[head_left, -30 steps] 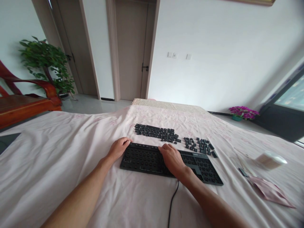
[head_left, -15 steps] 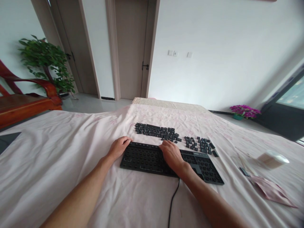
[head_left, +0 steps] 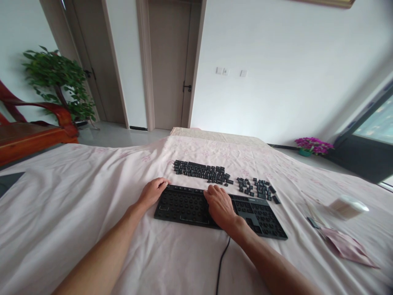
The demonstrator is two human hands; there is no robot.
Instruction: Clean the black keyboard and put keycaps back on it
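Observation:
A black keyboard [head_left: 184,205] lies across the cloth in front of me, most of its keycaps off so that rows of bare round switch positions show. A line of small caps remains along the top left edge. At the keyboard's upper left corner, my left hand [head_left: 152,191] is closed, its fingertips gripping the corner. My right hand [head_left: 221,204] rests over the middle of the keyboard, fingers bent together at the top row; whatever is under the fingertips is hidden. Loose keycaps [head_left: 199,170] lie grouped behind the keyboard, and more loose keycaps [head_left: 260,188] are to the right.
A black cable [head_left: 222,262] runs from the keyboard toward me. On the right lie a pink cloth pouch [head_left: 348,246], a small dark-ended tool [head_left: 313,222] and a clear container of cotton swabs [head_left: 348,206]. A creased pale floral cloth [head_left: 123,164] covers the surface.
The view has shifted slightly. My right hand's fingers have lifted and spread a little at the top row. My left hand stays at the corner, and the keyboard has not visibly moved.

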